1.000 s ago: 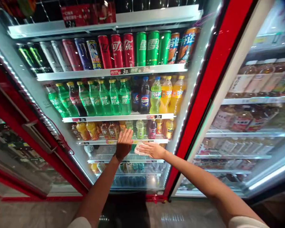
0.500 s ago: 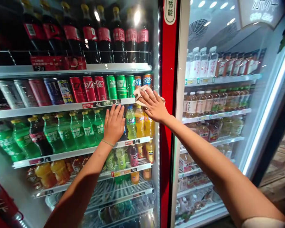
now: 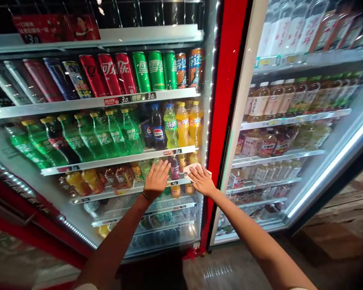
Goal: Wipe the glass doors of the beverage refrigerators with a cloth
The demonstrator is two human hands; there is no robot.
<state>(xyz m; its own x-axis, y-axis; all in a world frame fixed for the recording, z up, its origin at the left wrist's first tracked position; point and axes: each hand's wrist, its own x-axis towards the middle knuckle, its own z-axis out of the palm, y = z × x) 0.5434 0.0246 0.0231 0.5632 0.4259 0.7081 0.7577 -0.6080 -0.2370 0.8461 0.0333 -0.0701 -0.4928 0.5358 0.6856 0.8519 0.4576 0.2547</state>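
Note:
Under the flat fingers of my right hand [image 3: 202, 182] a pale cloth [image 3: 188, 170] is pressed against the glass of a drinks fridge, near the red door frame [image 3: 226, 80]. My left hand [image 3: 157, 177] rests flat on or close to the same glass, fingers stretched, with nothing in it. Behind the hands stand small bottles, including a purple one [image 3: 174, 167], on a shelf partly hidden by them. Just above are a dark Pepsi bottle [image 3: 159, 127] and orange Fanta bottles [image 3: 182, 125].
Green Sprite bottles [image 3: 113, 133] and a row of cans, some red [image 3: 107, 74], fill shelves at left. A second fridge with bottled drinks [image 3: 257, 100] stands to the right. Grey floor [image 3: 218, 270] and a brown box [image 3: 335, 241] lie below.
Both hands have moved down the glass, my right hand with the cloth from the can shelf to the lower small bottles. The view has tilted down, bringing the floor in.

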